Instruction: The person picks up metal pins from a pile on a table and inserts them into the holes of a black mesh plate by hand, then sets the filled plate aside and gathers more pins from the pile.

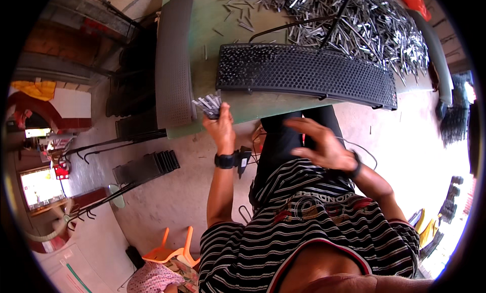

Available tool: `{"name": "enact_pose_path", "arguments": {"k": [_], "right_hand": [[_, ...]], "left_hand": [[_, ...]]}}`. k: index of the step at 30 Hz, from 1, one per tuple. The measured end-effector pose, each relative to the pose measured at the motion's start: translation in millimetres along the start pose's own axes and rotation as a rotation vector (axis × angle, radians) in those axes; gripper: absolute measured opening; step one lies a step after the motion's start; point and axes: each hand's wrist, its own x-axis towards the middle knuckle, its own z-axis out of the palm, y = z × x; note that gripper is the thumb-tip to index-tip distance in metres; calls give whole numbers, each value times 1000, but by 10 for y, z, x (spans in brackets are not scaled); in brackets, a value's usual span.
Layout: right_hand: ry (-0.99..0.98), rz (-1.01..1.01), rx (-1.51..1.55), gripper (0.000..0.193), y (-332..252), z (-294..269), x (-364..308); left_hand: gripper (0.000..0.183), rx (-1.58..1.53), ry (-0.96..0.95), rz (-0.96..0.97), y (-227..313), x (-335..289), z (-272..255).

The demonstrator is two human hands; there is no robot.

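My left hand [220, 127] is closed around a bundle of short, thin silvery metal strips [208, 103], whose ends fan out over the front edge of the table. Above my lap, my right hand [324, 146] hangs with fingers and thumb apart and nothing visible in it. Beyond both hands lies a long dark rack panel full of round holes [309, 73], raised along the table's front. Shiny bits show in many holes toward its left end. Behind it, a large heap of loose metal strips [364, 35] covers the far right of the table.
The green tabletop [207, 50] carries a few scattered strips. Along its left side stands a grey perforated panel [174, 65]. Black hooked rods [121, 138] reach toward the table from the left. On the floor are stacked black panels [147, 166] and an orange chair [172, 252], beside another person.
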Motion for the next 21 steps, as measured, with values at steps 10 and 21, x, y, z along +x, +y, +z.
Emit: {"name": "enact_pose_path", "arguments": {"k": [10, 21], "right_hand": [[212, 171, 104, 99, 574, 1412, 1465], [380, 182, 387, 50, 721, 1651, 1638]], "left_hand": [[12, 335, 111, 454, -496, 202, 80], [14, 364, 267, 450, -611, 235, 147]]}}
